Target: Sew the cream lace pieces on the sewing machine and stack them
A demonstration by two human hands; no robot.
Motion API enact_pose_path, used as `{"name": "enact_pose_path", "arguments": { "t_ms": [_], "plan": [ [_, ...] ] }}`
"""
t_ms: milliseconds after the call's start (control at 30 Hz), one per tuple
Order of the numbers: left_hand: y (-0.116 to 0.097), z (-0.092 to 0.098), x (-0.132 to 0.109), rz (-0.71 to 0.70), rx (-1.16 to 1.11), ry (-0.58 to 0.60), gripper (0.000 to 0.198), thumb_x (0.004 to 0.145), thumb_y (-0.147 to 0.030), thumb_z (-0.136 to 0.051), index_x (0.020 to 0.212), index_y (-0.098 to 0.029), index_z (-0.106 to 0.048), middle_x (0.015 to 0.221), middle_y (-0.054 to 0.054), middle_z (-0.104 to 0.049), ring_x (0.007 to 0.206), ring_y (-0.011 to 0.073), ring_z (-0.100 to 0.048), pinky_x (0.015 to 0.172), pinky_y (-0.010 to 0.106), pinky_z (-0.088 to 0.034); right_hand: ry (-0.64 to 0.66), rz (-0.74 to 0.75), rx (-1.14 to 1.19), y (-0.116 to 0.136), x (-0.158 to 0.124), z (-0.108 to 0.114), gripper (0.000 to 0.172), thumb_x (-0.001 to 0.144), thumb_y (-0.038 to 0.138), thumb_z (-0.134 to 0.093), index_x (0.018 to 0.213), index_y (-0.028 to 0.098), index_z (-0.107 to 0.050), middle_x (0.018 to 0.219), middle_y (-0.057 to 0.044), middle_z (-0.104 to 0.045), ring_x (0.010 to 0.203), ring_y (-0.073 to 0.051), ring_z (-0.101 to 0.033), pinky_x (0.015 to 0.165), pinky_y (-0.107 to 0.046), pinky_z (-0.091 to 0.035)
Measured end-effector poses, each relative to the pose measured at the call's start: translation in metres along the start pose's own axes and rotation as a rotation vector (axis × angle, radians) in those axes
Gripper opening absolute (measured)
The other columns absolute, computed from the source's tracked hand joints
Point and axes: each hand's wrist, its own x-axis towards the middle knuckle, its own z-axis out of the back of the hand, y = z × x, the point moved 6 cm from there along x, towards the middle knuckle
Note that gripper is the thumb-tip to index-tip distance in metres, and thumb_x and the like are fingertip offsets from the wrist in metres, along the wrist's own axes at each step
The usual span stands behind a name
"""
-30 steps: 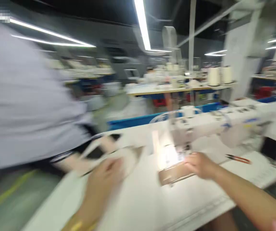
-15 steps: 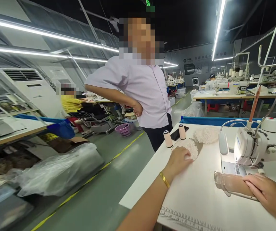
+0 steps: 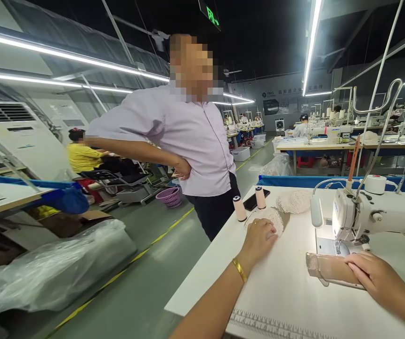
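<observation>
Two spools (image 3: 239,209) beyond left hand (image 3: 260,241), unclenched on mesh (image 3: 276,219); right hand (image 3: 375,270), grip unclear, on strip (image 3: 333,268) by machine (image 3: 395,207).

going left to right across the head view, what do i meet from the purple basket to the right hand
Purple basket → leftmost thread spool → left hand → far pale mesh piece → brown strip → right hand.

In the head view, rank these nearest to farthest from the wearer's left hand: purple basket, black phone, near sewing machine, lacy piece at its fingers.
1. Lacy piece: against the left hand.
2. Black phone: just beyond the hand.
3. Sewing machine: across to the right.
4. Purple basket: farthest, away on the left.
</observation>
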Motion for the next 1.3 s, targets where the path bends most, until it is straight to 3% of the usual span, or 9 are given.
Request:
{"name": "enact_pose_path", "arguments": {
  "t_ms": [167,300,400,467,533,767,967,1133,1300],
  "plan": [
    [-0.01,0.01,0.0,0.005,0.013,-0.06,0.012,0.087,-0.021,-0.059,0.077,-0.022,-0.065,0.099,0.007,-0.073,0.102,0.0284,-0.062,0.094,0.045,-0.046,-0.059,0.036,0.013,0.007,0.003,0.005,0.039,0.111,0.039,-0.037,0.104,0.031,-0.074,0.096,-0.005,-0.076,0.089,-0.026,-0.071,0.075,-0.038,-0.059],
    [-0.048,0.019,-0.011,-0.035,-0.024,-0.042,0.021,0.098,-0.029,-0.044,0.085,-0.022,-0.059,0.08,0.004,-0.068,0.077,0.0236,-0.06,0.074,0.038,-0.046,-0.092,0.068,0.029,0.015,0.006,0.012,0.039,0.111,0.036,-0.037,0.102,0.029,-0.074,0.09,-0.006,-0.074,0.083,-0.025,-0.069,0.072,-0.037,-0.057],
    [-0.1,0.017,-0.024,-0.148,-0.139,0.134,0.022,0.1,-0.037,-0.048,0.089,-0.023,-0.06,0.084,0.001,-0.071,0.073,0.0188,-0.062,0.068,0.031,-0.046,-0.103,0.081,0.055,0.022,0.008,0.02,0.039,0.111,0.034,-0.036,0.1,0.026,-0.073,0.09,-0.007,-0.074,0.082,-0.025,-0.067,0.075,-0.038,-0.055],
    [-0.134,0.009,-0.03,-0.24,-0.317,0.394,0.027,0.1,-0.046,-0.052,0.101,-0.023,-0.065,0.096,0.002,-0.074,0.079,0.0185,-0.064,0.07,0.03,-0.048,-0.1,0.08,0.081,0.025,0.009,0.026,0.036,0.11,0.034,-0.039,0.098,0.025,-0.071,0.091,-0.008,-0.074,0.085,-0.026,-0.066,0.077,-0.039,-0.053],
    [-0.15,0.004,-0.027,-0.252,-0.312,0.509,0.028,0.101,-0.043,-0.049,0.096,-0.022,-0.067,0.091,0.002,-0.073,0.079,0.0189,-0.064,0.07,0.03,-0.046,-0.083,0.045,0.092,0.024,0.01,0.029,0.035,0.111,0.034,-0.04,0.096,0.024,-0.07,0.091,-0.007,-0.074,0.087,-0.025,-0.065,0.078,-0.038,-0.052],
    [-0.134,-0.032,0.005,-0.216,0.006,0.476,0.022,0.086,-0.039,-0.068,0.086,-0.019,-0.058,0.097,0.01,-0.066,0.095,0.0308,-0.06,0.081,0.04,-0.045,-0.052,0.06,0.122,0.038,0.011,0.027,0.038,0.112,0.045,-0.041,0.101,0.024,-0.07,0.089,-0.005,-0.069,0.087,-0.024,-0.059,0.08,-0.038,-0.05],
    [-0.138,-0.058,-0.01,-0.227,-0.111,0.509,0.022,0.087,-0.025,-0.06,0.073,-0.02,-0.045,0.083,0.001,-0.059,0.079,0.0198,-0.054,0.071,0.031,-0.04,-0.058,0.206,0.215,0.063,0.012,0.02,0.043,0.109,0.053,-0.049,0.137,0.022,-0.06,0.122,-0.013,-0.069,0.106,-0.029,-0.059,0.094,-0.046,-0.049],
    [-0.145,-0.063,-0.023,-0.124,-0.554,0.515,0.021,0.089,-0.036,-0.063,0.081,-0.02,-0.052,0.079,-0.003,-0.059,0.072,0.0161,-0.05,0.066,0.028,-0.037,-0.015,0.012,0.36,0.055,0.012,0.022,0.018,0.105,0.038,-0.056,0.101,0.023,-0.064,0.094,-0.004,-0.069,0.085,-0.021,-0.061,0.077,-0.035,-0.048],
    [-0.139,-0.064,-0.024,-0.07,-0.612,0.494,0.026,0.09,-0.038,-0.064,0.073,-0.018,-0.062,0.078,0.0,-0.062,0.077,0.0182,-0.055,0.071,0.029,-0.04,-0.02,-0.041,0.379,0.056,0.008,0.025,0.017,0.103,0.035,-0.056,0.09,0.024,-0.059,0.081,0.001,-0.059,0.075,-0.018,-0.053,0.07,-0.03,-0.042]
  ]
}}
